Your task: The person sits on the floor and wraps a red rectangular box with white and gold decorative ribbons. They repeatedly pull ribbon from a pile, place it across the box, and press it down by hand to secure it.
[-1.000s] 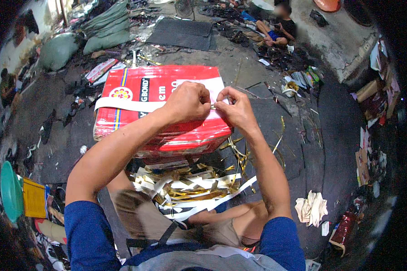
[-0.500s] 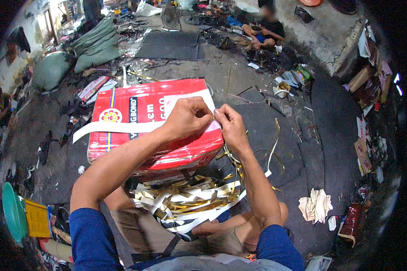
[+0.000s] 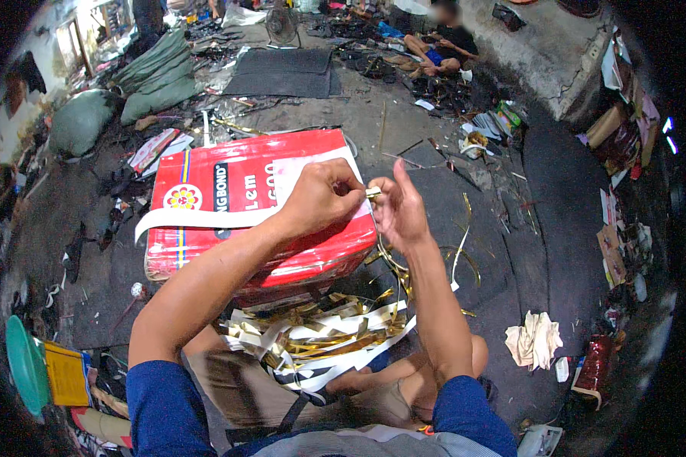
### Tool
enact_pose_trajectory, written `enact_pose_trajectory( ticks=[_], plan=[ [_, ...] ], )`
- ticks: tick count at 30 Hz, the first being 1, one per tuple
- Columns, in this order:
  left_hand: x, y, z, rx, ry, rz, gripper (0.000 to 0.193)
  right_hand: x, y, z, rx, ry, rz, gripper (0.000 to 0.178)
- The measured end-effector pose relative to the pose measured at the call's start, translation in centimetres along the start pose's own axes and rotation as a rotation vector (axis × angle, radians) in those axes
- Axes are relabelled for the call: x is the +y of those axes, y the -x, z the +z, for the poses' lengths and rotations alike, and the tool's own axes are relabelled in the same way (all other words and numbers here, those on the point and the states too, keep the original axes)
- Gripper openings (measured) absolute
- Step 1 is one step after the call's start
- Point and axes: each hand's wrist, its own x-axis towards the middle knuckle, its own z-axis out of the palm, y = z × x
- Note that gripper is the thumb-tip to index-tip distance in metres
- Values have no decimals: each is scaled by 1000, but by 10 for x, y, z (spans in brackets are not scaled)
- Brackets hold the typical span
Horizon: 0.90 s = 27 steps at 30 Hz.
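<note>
- A heap of cut gold and white foil strips [image 3: 320,339] is lying on the lap.
- Left hand [image 3: 324,199] and right hand [image 3: 400,209] are pinching a small gold foil piece [image 3: 373,193] between closed fingertips.
- A long white strip [image 3: 206,219] is trailing leftward across the red rectangular tin box [image 3: 236,183].

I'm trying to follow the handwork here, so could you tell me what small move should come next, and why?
Probably draw the white strip a little further through the pinch. The left hand pins it on the red tin, the right hand pinches a small gold piece at its end, and finished strips are piled on the lap.
</note>
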Motion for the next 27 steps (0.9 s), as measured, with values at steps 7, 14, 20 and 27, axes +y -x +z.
enact_pose_trajectory(
  ticks=[7,14,20,27],
  plan=[
    [5,4,1,7,-7,-42,8,-9,-49,19,440,1284,-539,43],
    [4,8,-3,24,-42,-57,8,19,-57,-1,380,951,-504,31],
    [8,5,-2,37,-77,-77,7,63,-64,-28,447,832,-510,29],
    [9,3,0,19,-127,-49,8,107,-72,-56,544,850,-505,28]
  ],
)
